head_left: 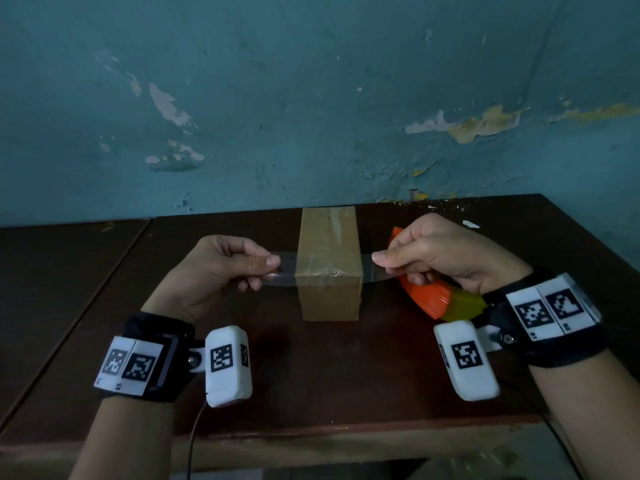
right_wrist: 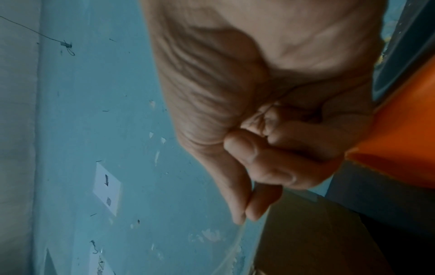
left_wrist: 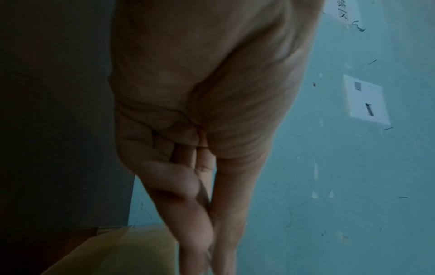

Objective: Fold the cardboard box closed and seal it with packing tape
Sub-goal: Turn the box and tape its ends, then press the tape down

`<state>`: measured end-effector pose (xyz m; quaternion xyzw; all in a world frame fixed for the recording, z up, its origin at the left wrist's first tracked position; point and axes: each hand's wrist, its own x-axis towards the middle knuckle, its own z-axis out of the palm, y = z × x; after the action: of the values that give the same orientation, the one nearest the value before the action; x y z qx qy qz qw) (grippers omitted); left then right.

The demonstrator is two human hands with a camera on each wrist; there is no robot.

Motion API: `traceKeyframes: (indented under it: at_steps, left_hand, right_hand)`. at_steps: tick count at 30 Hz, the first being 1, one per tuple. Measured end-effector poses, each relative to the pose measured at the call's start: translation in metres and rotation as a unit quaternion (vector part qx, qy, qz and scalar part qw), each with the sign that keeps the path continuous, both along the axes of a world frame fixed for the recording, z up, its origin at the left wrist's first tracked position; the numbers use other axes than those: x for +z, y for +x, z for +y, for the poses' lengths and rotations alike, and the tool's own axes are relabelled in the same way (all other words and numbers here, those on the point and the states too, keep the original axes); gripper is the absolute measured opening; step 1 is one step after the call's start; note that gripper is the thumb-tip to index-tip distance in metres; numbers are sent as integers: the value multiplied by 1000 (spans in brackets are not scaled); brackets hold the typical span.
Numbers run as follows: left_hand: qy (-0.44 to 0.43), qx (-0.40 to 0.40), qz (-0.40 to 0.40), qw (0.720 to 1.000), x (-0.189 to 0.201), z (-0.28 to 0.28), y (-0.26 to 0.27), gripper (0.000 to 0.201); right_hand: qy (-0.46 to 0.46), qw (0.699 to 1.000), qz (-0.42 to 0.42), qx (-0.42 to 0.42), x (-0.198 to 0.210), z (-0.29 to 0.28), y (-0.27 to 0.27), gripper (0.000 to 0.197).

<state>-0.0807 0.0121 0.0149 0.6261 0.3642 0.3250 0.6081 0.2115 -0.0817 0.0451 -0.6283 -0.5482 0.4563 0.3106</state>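
Observation:
A closed brown cardboard box (head_left: 328,244) stands on the dark wooden table (head_left: 311,368), its top seam taped lengthwise. A strip of clear packing tape (head_left: 329,271) lies crosswise over the box's near end. My left hand (head_left: 242,263) pinches the tape's left end beside the box. My right hand (head_left: 408,258) pinches the right end between thumb and forefinger. An orange tape dispenser (head_left: 424,294) lies under my right hand; the hand hides its top part. In the wrist views, the left hand (left_wrist: 207,241) and the right hand (right_wrist: 247,214) show pinched fingers beside the box (left_wrist: 132,247) (right_wrist: 317,232).
A peeling teal wall (head_left: 311,98) rises right behind the table. The table's front edge (head_left: 311,434) is close to my wrists. A seam (head_left: 104,278) splits the tabletop at the left. Cables hang off the wrist cameras below the front edge.

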Motion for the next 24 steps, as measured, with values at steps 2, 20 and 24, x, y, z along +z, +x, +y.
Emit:
traceKeyframes:
  at_steps: [2,20,24]
  left_hand:
    - [-4,-3,2,1000,0,0,-1,60]
    - [-21,2,-14,1000,-5,6,-9,60]
    - [-28,2,-12,1000,-6,7,-10,61]
  right_hand:
    - [0,1000,-4,-2,1,0,-1,25]
    - [12,1000,20,-1,-1,1,-6,25]
    - [15,1000,12,-4,-3,2,-7,26]
